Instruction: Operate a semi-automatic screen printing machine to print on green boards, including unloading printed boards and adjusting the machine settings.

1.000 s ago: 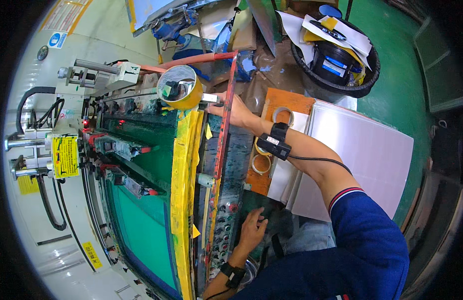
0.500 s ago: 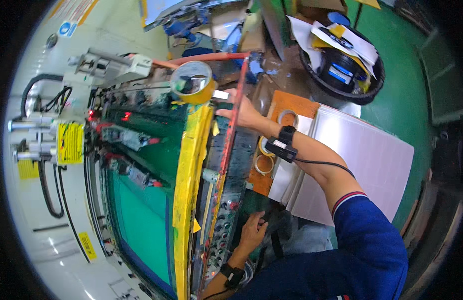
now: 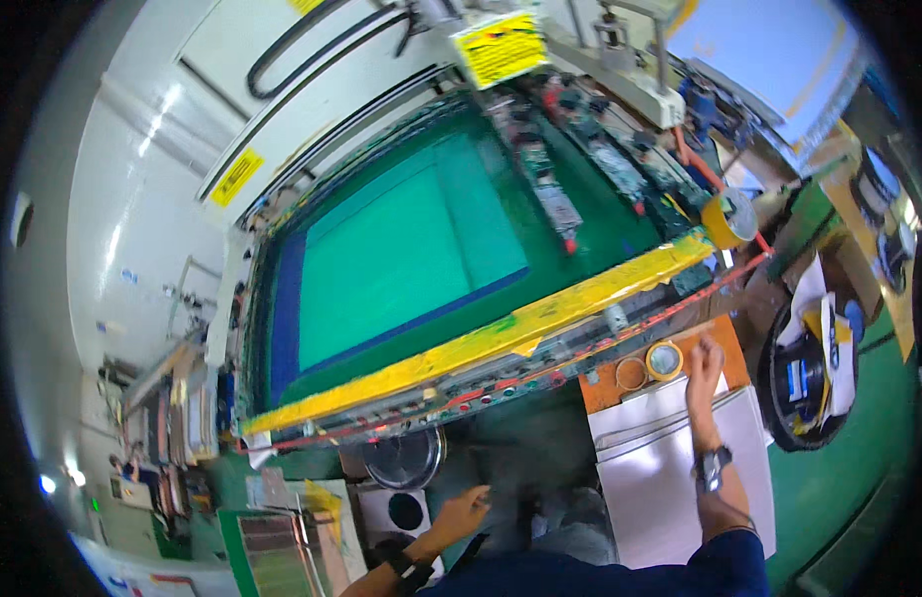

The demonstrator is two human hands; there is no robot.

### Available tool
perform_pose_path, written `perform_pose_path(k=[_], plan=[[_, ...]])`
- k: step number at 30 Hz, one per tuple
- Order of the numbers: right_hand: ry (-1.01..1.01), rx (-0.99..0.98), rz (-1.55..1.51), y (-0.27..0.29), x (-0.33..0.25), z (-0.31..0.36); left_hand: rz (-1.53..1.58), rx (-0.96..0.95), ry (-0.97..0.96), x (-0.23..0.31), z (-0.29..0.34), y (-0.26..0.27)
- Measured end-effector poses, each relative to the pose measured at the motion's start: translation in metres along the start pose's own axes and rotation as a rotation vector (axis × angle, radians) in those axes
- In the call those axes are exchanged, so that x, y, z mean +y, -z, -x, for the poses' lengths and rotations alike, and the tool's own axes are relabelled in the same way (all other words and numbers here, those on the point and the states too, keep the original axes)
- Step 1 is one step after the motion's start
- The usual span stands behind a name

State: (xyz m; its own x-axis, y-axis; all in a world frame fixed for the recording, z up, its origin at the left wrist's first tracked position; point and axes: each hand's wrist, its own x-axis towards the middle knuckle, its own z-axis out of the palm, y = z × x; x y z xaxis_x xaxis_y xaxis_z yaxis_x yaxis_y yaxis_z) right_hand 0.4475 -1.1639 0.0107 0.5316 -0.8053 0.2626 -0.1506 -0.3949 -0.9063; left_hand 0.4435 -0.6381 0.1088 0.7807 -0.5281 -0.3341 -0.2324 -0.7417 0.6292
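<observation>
My right hand (image 3: 707,363) is over the orange board (image 3: 724,338), just beside two tape rolls: a yellow-rimmed one (image 3: 664,361) and a brownish one (image 3: 631,374). Its fingers look bent but are smeared, and no held object can be made out. Lower down, my left hand (image 3: 463,513) hovers in front of my body with loosely bent fingers and nothing in it. Ahead of both hands lies a large printing screen (image 3: 401,259) with a green mesh and a yellow front bar (image 3: 501,333). Wide yellow tape (image 3: 729,219) sits at the bar's right end.
A stack of white sheets (image 3: 650,497) lies under my right forearm. At the right stands a black bin (image 3: 779,398) with paper and containers. A red rail (image 3: 540,376) runs along the machine's front. Below the screen's left part is a round dark pan (image 3: 406,458).
The view has swung left, bringing the whole screen into sight. My right hand has drawn back from the machine's corner by the wide tape to the orange board. My left hand stays low.
</observation>
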Motion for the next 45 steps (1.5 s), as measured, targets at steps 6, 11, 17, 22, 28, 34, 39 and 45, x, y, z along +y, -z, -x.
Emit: perform_pose_path(k=[6, 11, 17, 22, 28, 34, 39, 45], plan=[[-0.127, -0.744, -0.258, -0.043, -0.142, 0.18, 0.198, 0.311, 0.207, -0.043, 0.135, -0.015], [0.433, -1.597, -0.281, -0.086, -0.289, 0.349, 0.33, 0.602, 0.542, -0.095, 0.327, -0.078], [0.696, -2.031, -0.291, -0.05, -0.383, 0.573, 0.551, 0.923, 0.823, -0.131, 0.543, -0.2], [1.019, -2.628, -0.413, 0.001, -0.463, 0.802, 0.81, 1.228, 1.118, -0.105, 0.705, -0.311], [1.141, -2.874, -0.676, 0.032, -0.513, 1.021, 0.734, 1.319, 1.327, -0.157, 0.836, -0.313], [0.91, -2.741, -1.619, 0.085, -0.565, 1.26, 0.604, 1.415, 1.394, -0.247, 0.999, -0.222], [0.869, -2.766, -1.427, 0.029, -0.663, 1.4, 0.357, 1.527, 1.385, -0.343, 1.09, -0.128], [0.867, -2.545, -1.366, -0.093, -0.76, 1.558, 0.939, 0.907, 1.666, -0.502, 1.19, -0.353]])
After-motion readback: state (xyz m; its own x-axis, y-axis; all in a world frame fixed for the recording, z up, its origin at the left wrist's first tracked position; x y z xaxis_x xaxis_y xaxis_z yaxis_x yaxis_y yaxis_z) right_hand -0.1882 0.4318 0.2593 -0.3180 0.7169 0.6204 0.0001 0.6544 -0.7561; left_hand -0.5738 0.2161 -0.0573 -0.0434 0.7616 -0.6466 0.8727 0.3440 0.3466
